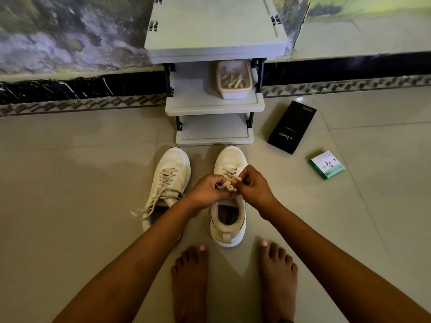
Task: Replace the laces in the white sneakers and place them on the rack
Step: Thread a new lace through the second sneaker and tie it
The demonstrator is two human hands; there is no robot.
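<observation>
Reaching forward with both arms, we see the left hand (205,190) and right hand (253,185) meet over the right sneaker (229,199), fingers pinching its lace (229,183).

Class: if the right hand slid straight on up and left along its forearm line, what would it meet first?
Probably the left hand, right against the right hand over the lace; depth unclear.

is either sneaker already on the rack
No, both the left sneaker and the right sneaker stand on the floor tiles in front of the rack.
</observation>
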